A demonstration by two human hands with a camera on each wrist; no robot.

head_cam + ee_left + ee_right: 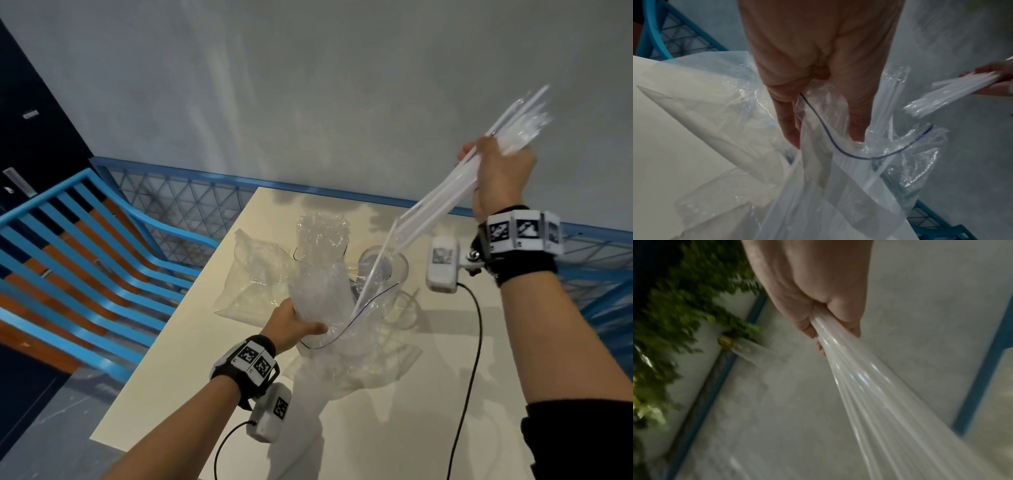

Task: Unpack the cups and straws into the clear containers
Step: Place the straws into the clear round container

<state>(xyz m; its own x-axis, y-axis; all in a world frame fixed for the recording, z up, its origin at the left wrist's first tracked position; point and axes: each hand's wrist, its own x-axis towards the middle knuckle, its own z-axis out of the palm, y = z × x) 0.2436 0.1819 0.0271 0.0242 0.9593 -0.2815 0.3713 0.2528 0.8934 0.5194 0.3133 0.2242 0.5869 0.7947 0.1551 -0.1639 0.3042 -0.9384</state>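
Observation:
My right hand is raised high at the right and grips a bundle of several clear straws, which slant down-left; the right wrist view shows the same straws fanning out of the fist. One loose straw slants from the bundle down into the bag mouth. My left hand grips the rim of a clear zip bag with a dark seal line, also seen as the bag pinched between thumb and fingers. Behind it stand a clear round container and a tall crinkled plastic sleeve.
A cream table bears an empty clear bag at the left. A blue slatted chair stands left of the table and a blue mesh railing runs behind it. Cables hang from both wrist cameras.

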